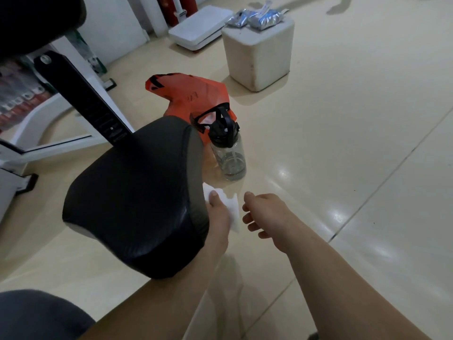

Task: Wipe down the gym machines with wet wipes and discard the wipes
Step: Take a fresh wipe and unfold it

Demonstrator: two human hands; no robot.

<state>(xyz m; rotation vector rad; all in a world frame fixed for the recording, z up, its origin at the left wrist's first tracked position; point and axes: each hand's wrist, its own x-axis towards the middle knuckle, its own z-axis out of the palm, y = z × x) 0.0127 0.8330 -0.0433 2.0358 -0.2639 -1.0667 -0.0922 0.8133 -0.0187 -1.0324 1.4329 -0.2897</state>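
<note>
A black padded machine seat point(132, 192) fills the middle left. My left hand point(218, 209) holds a white wet wipe point(231, 204) against the seat's right edge, thumb on top of the wipe. My right hand point(264, 214) hovers just right of the wipe over the floor, fingers loosely curled and holding nothing. Packs of wet wipes point(257, 17) lie on a white block point(259, 55) at the back.
A clear water bottle point(229, 153) with a black lid stands on the floor beside the seat. An orange plastic bag point(191, 94) lies behind it. The white machine frame point(49, 133) and black seat post point(83, 96) are at left. Pale tiled floor spreads to the right.
</note>
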